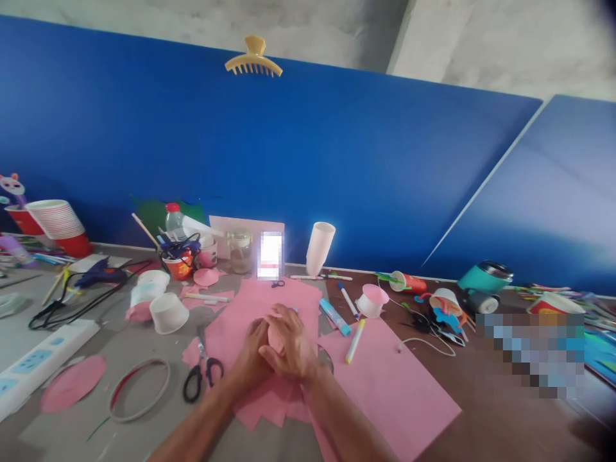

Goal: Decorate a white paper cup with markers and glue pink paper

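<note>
My left hand [254, 351] and my right hand [291, 341] meet over a heap of pink paper sheets [231, 314]. A small pink paper piece [275, 338] shows between them. My left hand is closed at its left side, its fingertips partly hidden. Across it lies my right hand, fingers stretched out and thumb apart, touching the piece. What is beneath the palms is hidden. Black-handled scissors [202, 369] lie left of my left forearm. Right of my hands are a light-blue tube [335, 317], a yellow-capped marker [355, 342] and a large pink sheet [385, 385].
A roll of tape [139, 390], a power strip [45, 359] and white paper cups [168, 313] stand to the left. Along the blue partition [337, 147] are a glass jar [240, 252] and a tall white cup stack [320, 249]. Cables [433, 327] and a teal bottle [485, 277] are right.
</note>
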Available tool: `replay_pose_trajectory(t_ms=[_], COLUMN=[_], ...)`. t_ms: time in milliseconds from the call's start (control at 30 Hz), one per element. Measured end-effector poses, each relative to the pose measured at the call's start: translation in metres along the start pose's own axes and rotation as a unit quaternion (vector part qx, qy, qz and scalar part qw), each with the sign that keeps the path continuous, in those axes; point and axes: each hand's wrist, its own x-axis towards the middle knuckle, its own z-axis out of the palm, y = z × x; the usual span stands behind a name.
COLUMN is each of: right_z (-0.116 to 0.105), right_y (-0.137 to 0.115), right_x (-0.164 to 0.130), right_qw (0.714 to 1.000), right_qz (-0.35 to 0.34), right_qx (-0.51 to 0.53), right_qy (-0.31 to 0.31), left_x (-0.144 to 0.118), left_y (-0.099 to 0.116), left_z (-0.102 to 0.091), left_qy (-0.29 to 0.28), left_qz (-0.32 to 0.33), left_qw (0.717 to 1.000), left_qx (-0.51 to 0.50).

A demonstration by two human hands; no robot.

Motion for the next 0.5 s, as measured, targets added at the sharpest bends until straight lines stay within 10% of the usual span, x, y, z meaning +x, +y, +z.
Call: replay_pose_trajectory(t_ms=[200, 500], right_z=[-0.001, -0.002], right_y=[0.006, 0.039], right_x=[-0.006, -0.006], right_qw=[0.972, 0.936], right_qz=[0.097, 0.211], right_qx=[0.156, 0.261], right_qy=[0.145, 0.104], left_x=[0.000, 0.004], left_y=[0.006, 0.011], left_z=[-0.004, -0.012], left_qy=[-0.013, -0.028], left_qz=[-0.096, -0.102], left_qw=[0.995, 0.992], left_qx=[-0.029, -0.070])
